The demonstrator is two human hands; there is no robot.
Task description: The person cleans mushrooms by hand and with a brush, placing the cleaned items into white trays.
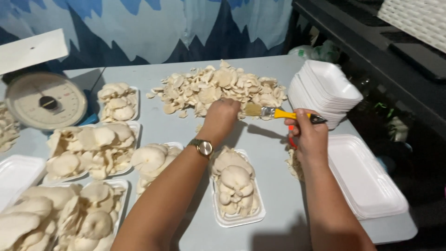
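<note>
My left hand [221, 117], with a wristwatch [202, 147] on its wrist, reaches forward and closes on mushrooms at the near edge of a loose pile of pale oyster mushrooms [218, 88] on the grey table [274, 186]. My right hand [307, 135] grips a yellow-handled paintbrush [274, 112], bristles pointing left toward my left hand. Something red shows under the right hand's fingers. A white foam tray filled with mushrooms [236, 188] lies just below both hands.
Several filled foam trays [88, 148] sit at the left. A dial scale [45, 100] stands at the far left. A stack of empty foam trays [325, 90] is at the right, flat foam trays [367, 179] near the right table edge.
</note>
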